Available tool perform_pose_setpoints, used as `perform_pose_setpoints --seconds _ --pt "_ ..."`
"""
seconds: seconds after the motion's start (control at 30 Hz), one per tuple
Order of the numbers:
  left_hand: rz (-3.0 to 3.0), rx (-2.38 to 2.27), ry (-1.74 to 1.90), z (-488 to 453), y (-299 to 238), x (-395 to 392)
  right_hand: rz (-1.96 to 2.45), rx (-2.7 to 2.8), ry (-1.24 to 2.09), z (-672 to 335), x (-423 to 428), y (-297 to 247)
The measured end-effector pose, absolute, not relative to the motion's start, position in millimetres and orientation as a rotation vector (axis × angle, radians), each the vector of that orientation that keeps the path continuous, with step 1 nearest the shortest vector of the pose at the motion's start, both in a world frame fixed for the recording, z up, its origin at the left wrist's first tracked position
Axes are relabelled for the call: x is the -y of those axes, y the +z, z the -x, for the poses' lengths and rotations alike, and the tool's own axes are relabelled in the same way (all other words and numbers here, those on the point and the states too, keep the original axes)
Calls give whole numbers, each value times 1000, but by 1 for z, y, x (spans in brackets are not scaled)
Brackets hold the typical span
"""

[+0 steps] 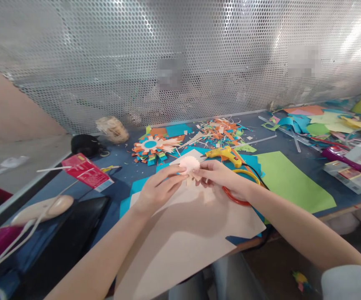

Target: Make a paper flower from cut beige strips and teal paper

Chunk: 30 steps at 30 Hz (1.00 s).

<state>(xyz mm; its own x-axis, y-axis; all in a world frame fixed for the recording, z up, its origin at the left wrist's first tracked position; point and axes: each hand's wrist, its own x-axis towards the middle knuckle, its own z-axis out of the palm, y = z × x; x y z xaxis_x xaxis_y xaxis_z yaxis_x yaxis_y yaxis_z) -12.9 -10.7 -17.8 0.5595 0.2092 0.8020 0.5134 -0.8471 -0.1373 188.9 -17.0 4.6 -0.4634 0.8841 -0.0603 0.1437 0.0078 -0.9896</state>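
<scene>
Both of my hands pinch a small pale pink paper flower (pixel 189 164) with a scalloped edge, held just above the table. My left hand (pixel 158 188) grips its left side with fingertips closed. My right hand (pixel 219 175) holds its right side, fingers curled. Under the hands lies a large pale pink paper sheet (pixel 180 237) reaching over the table's front edge. A yellow glue gun (pixel 224 154) lies just beyond my right hand, and orange scissors handles (pixel 239 201) show beneath my right wrist.
A layered paper flower of orange, blue and yellow (pixel 152 148) and a heap of paper scraps (pixel 220 130) lie further back. A green sheet (pixel 288 180) sits right, a red packet (pixel 86 171) left. A perforated metal screen (pixel 180 62) closes the back.
</scene>
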Motion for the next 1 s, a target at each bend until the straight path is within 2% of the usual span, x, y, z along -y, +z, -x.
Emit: perform_pose_setpoints --seconds 0.53,1.0 --pt "2491 610 -1159 11 -16 11 1122 1812 1201 -191 8 -3" --pt "2454 583 -1138 10 -15 7 1097 1769 1333 -191 8 1"
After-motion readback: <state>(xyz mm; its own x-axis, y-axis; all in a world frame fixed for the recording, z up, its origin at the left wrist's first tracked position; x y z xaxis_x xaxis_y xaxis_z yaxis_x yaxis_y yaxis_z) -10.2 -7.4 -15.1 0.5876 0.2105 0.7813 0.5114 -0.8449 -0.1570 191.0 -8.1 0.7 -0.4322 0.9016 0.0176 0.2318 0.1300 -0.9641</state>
